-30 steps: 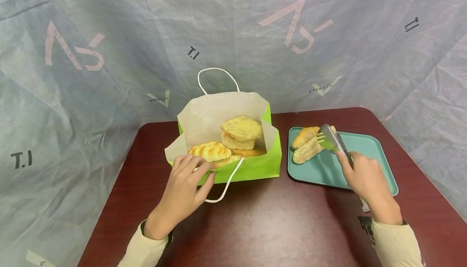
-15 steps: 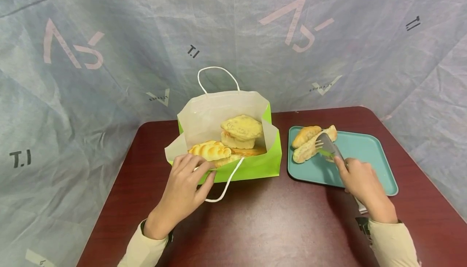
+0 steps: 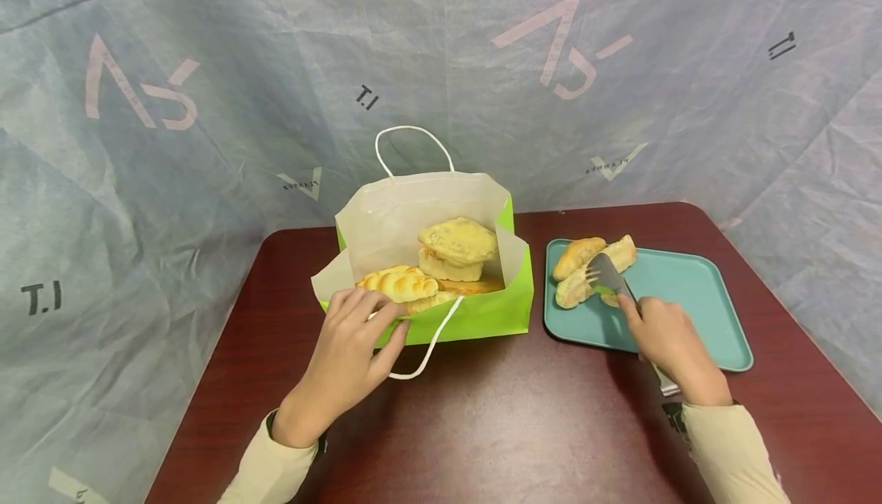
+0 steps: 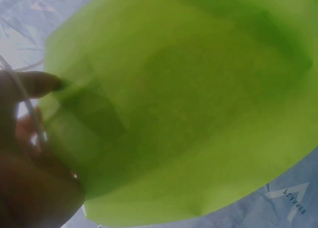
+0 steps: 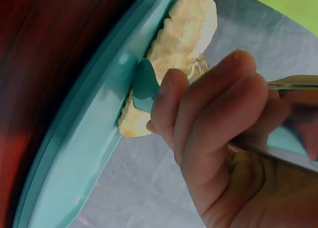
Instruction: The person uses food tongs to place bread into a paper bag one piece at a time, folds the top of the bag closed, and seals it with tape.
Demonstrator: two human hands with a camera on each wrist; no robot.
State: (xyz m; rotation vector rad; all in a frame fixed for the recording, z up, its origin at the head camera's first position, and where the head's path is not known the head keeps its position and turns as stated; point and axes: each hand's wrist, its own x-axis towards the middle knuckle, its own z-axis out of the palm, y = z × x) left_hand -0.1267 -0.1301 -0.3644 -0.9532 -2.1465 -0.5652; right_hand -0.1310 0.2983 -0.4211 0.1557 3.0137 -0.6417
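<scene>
My left hand (image 3: pixel 354 351) pinches the near rim of a green paper bag (image 3: pixel 489 316), beside its white cord handle; in the left wrist view the bag's green side (image 4: pixel 198 99) fills most of the picture. My right hand (image 3: pixel 671 339) grips metal food tongs (image 3: pixel 609 270), which have a slotted, fork-like jaw and a flat one. The tongs lie across a long pale bread (image 3: pixel 623 253) on a teal tray (image 3: pixel 678 289). In the right wrist view the jaws are on either side of that bread (image 5: pixel 189 29); how firmly they press cannot be told.
Beside the long bread lies a shorter golden roll (image 3: pixel 577 257). Inside the bag are several breads, among them a ridged golden loaf (image 3: pixel 398 283) and a flat yellow-topped one (image 3: pixel 458 240). A grey printed cloth (image 3: pixel 441 67) hangs behind the dark red table (image 3: pixel 482 435).
My right hand and the tongs have shifted left, bringing the jaws from the long bread's far end to around its middle. The left hand stays at the bag's rim.
</scene>
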